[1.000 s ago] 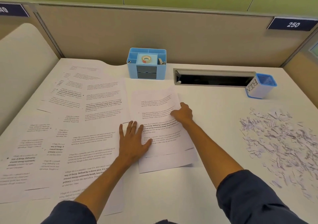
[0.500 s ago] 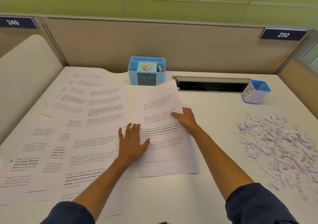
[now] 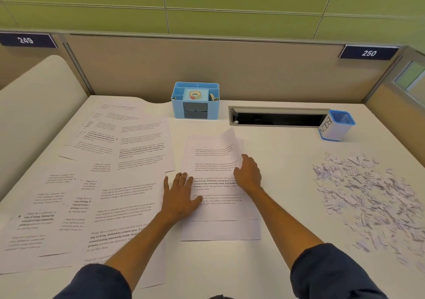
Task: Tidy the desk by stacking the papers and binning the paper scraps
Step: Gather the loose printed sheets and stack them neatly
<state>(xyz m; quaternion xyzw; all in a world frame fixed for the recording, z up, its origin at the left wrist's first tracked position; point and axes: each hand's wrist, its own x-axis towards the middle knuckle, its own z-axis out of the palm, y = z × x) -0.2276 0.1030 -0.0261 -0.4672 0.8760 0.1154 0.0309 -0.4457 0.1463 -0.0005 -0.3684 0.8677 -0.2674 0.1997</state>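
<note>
A small stack of printed sheets (image 3: 218,227) lies in the middle of the white desk. My left hand (image 3: 180,197) lies flat with fingers spread on the stack's left edge. My right hand (image 3: 248,172) grips the right edge of the top sheet (image 3: 215,151), whose far right corner curls up off the stack. Several more printed sheets (image 3: 96,183) overlap loosely across the left half of the desk. A wide heap of paper scraps (image 3: 370,195) covers the right side. A small blue-rimmed cup labelled BIN (image 3: 337,126) stands at the back right.
A blue desk organiser (image 3: 195,105) with a tape roll stands at the back centre. A long cable slot (image 3: 276,117) opens in the desk (image 3: 287,156) beside it. Partition walls close the back and both sides.
The top sheet has slid back toward me and squared up on the stack; its far corner now curls upward under my right hand. My left hand stays pressed on the stack's left edge.
</note>
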